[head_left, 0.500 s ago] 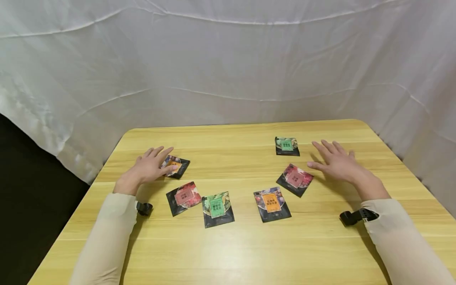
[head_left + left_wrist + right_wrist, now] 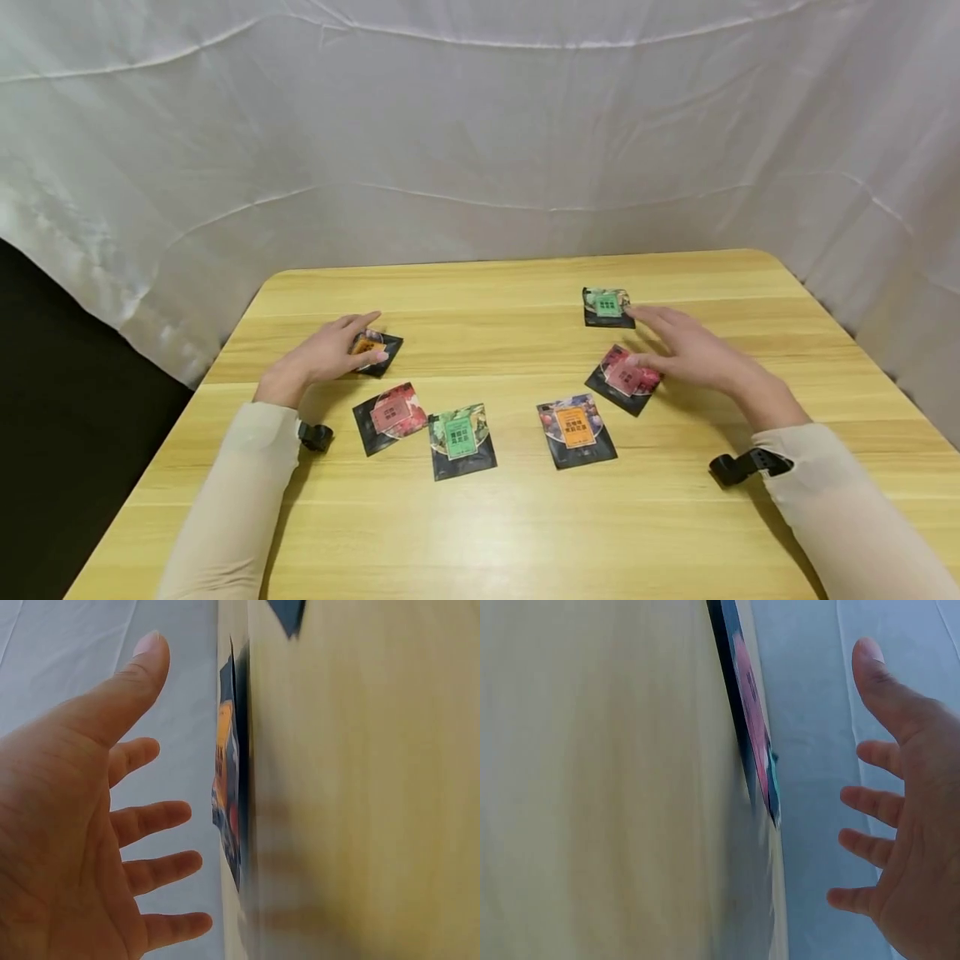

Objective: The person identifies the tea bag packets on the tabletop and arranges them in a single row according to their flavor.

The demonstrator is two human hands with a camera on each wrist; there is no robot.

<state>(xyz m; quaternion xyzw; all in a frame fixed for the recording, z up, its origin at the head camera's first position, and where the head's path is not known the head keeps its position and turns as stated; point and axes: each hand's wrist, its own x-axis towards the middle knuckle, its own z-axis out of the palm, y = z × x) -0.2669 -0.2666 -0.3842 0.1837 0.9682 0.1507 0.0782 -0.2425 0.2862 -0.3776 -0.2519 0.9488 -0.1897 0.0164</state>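
On the left of the table, my left hand (image 2: pixel 322 354) hovers with fingers spread over a black sachet with an orange label (image 2: pixel 388 351), partly covering it. In the left wrist view a gap shows between the fingers and that sachet (image 2: pixel 226 761). My right hand (image 2: pixel 693 350) holds nothing. Its thumb overlaps a sachet with a pink-red label (image 2: pixel 621 385), and its forefinger reaches to the edge of a green-labelled sachet (image 2: pixel 606 307) farther back. The right wrist view shows its spread fingers apart from the pink sachet (image 2: pixel 751 705).
Nearer the middle lie a red-labelled sachet (image 2: pixel 389 417), a green-labelled sachet (image 2: pixel 461 442) beside it, and an orange-labelled sachet (image 2: pixel 576 431). All are flat on the wooden table (image 2: pixel 480 533). A pale curtain (image 2: pixel 480 133) hangs behind the table's far edge.
My right hand has moved left, over the pink-labelled sachet and up to the far green one. The left hand has shifted slightly right above its sachet. The sachets lie as before.
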